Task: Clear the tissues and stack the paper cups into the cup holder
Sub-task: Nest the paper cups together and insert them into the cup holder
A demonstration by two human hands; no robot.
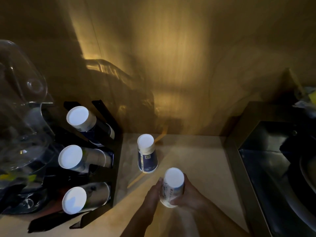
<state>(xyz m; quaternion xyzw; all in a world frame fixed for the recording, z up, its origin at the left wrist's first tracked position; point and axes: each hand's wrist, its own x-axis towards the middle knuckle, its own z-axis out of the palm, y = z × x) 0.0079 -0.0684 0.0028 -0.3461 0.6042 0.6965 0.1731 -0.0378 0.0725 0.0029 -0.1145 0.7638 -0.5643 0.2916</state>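
Both hands wrap one upside-down paper cup stack [173,183] near the counter's front. My left hand [153,194] presses its left side and my right hand [189,195] cups its right side and lower rim. A second inverted blue-and-white paper cup [147,153] stands alone on the counter just behind. At the left sits the black cup holder [102,168], with three slots each holding cup stacks that show white bottoms: top [80,118], middle [71,157], bottom [75,200]. No tissues are visible.
A clear glass jug [22,106] looms at the far left over the holder. A dark sink or basin [277,165] with a raised frame borders the counter on the right. A wooden wall rises behind. The lighting is dim.
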